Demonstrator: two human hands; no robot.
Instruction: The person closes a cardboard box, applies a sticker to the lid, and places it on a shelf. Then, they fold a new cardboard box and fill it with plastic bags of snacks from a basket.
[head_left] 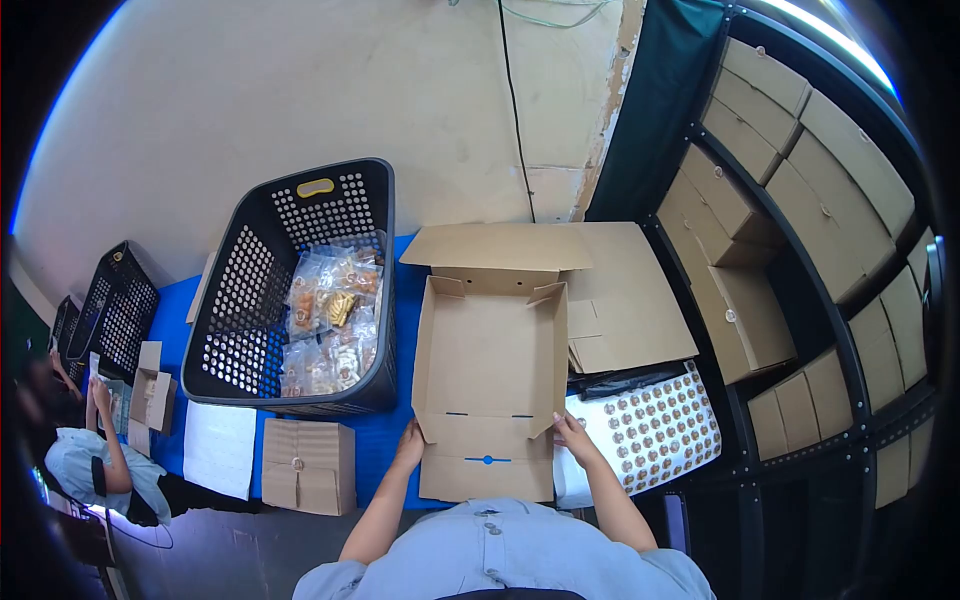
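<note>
Blue table lies mostly hidden beneath open cardboard box, both hands gripping.

Beige wall, black shelving, perhaps blue tabletop.

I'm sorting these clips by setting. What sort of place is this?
Probably a small packing workshop. Both hands, left hand and right hand, hold an open cardboard box on a blue table; a black basket holds bagged goods, a sticker sheet lies nearby, and shelves carry closed boxes.
</note>
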